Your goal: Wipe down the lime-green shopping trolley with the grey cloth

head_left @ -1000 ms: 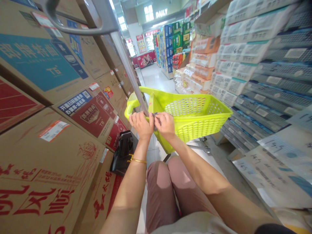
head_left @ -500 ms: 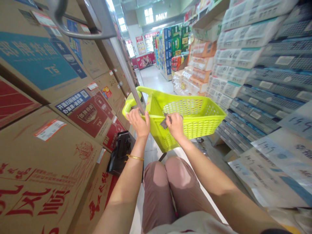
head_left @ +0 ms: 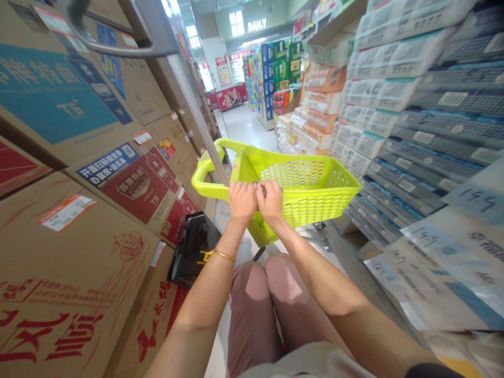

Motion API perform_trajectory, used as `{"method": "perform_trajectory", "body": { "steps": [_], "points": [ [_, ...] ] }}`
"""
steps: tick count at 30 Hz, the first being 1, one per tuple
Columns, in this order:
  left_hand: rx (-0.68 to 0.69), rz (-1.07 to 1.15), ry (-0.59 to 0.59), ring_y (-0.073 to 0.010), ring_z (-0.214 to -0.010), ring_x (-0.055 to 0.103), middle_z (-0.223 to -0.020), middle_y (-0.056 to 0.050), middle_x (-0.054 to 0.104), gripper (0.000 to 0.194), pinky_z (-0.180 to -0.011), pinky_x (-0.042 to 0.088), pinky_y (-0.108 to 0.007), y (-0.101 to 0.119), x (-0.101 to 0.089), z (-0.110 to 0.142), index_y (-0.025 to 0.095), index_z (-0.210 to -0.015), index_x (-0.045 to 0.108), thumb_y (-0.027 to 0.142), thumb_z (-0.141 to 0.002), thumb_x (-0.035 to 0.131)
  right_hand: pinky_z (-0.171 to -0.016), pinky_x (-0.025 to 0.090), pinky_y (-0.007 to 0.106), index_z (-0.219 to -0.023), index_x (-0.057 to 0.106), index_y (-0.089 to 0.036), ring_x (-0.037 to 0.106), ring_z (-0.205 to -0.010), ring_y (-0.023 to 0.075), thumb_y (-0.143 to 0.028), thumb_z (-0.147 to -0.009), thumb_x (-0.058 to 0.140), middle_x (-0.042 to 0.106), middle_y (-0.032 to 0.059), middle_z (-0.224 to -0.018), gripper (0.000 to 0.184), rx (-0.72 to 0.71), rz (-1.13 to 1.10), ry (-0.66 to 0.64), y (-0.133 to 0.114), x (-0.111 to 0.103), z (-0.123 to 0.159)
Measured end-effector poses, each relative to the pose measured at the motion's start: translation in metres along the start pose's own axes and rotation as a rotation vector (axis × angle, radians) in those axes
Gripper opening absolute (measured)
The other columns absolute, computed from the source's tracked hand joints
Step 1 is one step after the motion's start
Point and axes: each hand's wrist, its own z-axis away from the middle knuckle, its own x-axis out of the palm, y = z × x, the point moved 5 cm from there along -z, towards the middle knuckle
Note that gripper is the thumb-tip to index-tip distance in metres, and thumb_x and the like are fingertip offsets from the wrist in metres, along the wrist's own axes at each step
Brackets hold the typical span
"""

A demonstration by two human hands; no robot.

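A lime-green plastic shopping basket with slotted walls and a long loop handle stands in front of my knees, joined to a metal pole. Over its near rim my two hands meet, side by side and touching. My right hand is closed on a crumpled dark grey cloth, mostly hidden by the fingers. Curled at the rim, my left hand has its fingers closed; whether they grip the cloth or the rim is hidden.
Stacked cardboard cartons line the left side, with a black bag on the floor beside them. Packaged paper goods and grey bundles are piled on the right. An aisle floor runs ahead between shelves.
My left hand has moved right along the rim, from near the pole to my right hand. My right hand has shifted slightly left, still with the cloth. The view has shifted slightly.
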Motion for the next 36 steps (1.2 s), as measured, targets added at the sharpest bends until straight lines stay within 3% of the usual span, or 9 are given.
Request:
{"method": "perform_trajectory", "body": {
  "steps": [7,10,18,23,26,29,32,36],
  "points": [
    [0.062,-0.124,-0.007,-0.0222,-0.077,0.054,-0.071,-0.007,0.06,0.038,-0.078,0.035,-0.038,-0.008,-0.005,0.003,0.018,-0.071,0.057,0.03,-0.096,0.031,-0.079,0.04,0.033,-0.088,0.062,-0.019,0.054,-0.085,0.0189,-0.032,-0.092,0.042,0.064,0.0075,-0.089,0.024,-0.141,0.123,-0.053,0.009,0.015,0.009],
    [0.068,-0.132,0.021,-0.0219,-0.077,0.053,-0.071,-0.007,0.06,0.036,-0.079,0.034,-0.038,-0.013,-0.007,0.005,0.019,-0.071,0.057,0.03,-0.096,0.032,-0.079,0.039,0.033,-0.09,0.062,-0.02,0.053,-0.086,0.019,-0.032,-0.092,0.043,0.063,0.0075,-0.091,0.023,-0.164,0.18,-0.069,0.022,0.009,0.013],
    [0.033,-0.068,0.032,-0.0216,-0.078,0.052,-0.072,-0.007,0.059,0.035,-0.081,0.034,-0.039,-0.017,-0.006,0.009,0.02,-0.071,0.055,0.03,-0.096,0.033,-0.078,0.036,0.034,-0.085,0.062,-0.019,0.051,-0.084,0.0198,-0.032,-0.092,0.043,0.06,0.0061,-0.082,0.023,-0.058,0.263,-0.025,0.051,-0.016,0.018],
    [0.036,-0.083,0.084,-0.021,-0.078,0.052,-0.071,-0.006,0.058,0.034,-0.083,0.035,-0.038,-0.014,-0.008,0.009,0.019,-0.072,0.056,0.029,-0.095,0.033,-0.076,0.036,0.033,-0.08,0.061,-0.019,0.051,-0.081,0.0199,-0.032,-0.093,0.041,0.06,0.0057,-0.078,0.027,0.099,0.258,0.022,0.031,-0.007,0.011],
    [0.028,-0.079,0.066,-0.0218,-0.079,0.052,-0.072,-0.006,0.059,0.035,-0.084,0.036,-0.039,-0.015,-0.006,0.01,0.019,-0.073,0.057,0.028,-0.095,0.033,-0.076,0.037,0.033,-0.082,0.06,-0.02,0.053,-0.082,0.0192,-0.033,-0.093,0.038,0.062,0.0052,-0.08,0.028,0.074,0.132,-0.028,0.003,0.01,0.005],
    [0.005,-0.073,0.04,-0.0227,-0.079,0.052,-0.073,-0.006,0.059,0.033,-0.083,0.036,-0.039,-0.018,-0.003,0.011,0.02,-0.074,0.057,0.027,-0.095,0.033,-0.077,0.039,0.031,-0.083,0.059,-0.02,0.054,-0.084,0.0185,-0.034,-0.094,0.036,0.063,0.0056,-0.083,0.029,0.09,-0.017,0.009,-0.016,0.02,0.0],
    [-0.003,-0.078,0.036,-0.023,-0.079,0.052,-0.073,-0.006,0.059,0.032,-0.084,0.036,-0.039,-0.019,-0.002,0.012,0.02,-0.074,0.057,0.028,-0.095,0.034,-0.077,0.04,0.031,-0.085,0.059,-0.019,0.055,-0.085,0.0185,-0.035,-0.094,0.034,0.064,0.0063,-0.085,0.031,0.105,-0.042,0.059,-0.019,0.022,0.001],
    [0.018,-0.108,0.069,-0.0227,-0.078,0.052,-0.071,-0.007,0.059,0.035,-0.083,0.036,-0.039,-0.016,-0.004,0.013,0.019,-0.072,0.058,0.029,-0.095,0.033,-0.077,0.037,0.031,-0.088,0.061,-0.02,0.054,-0.083,0.0184,-0.037,-0.095,0.034,0.064,0.0059,-0.084,0.033,-0.018,0.086,-0.046,-0.009,0.022,0.007]
  ]
}}
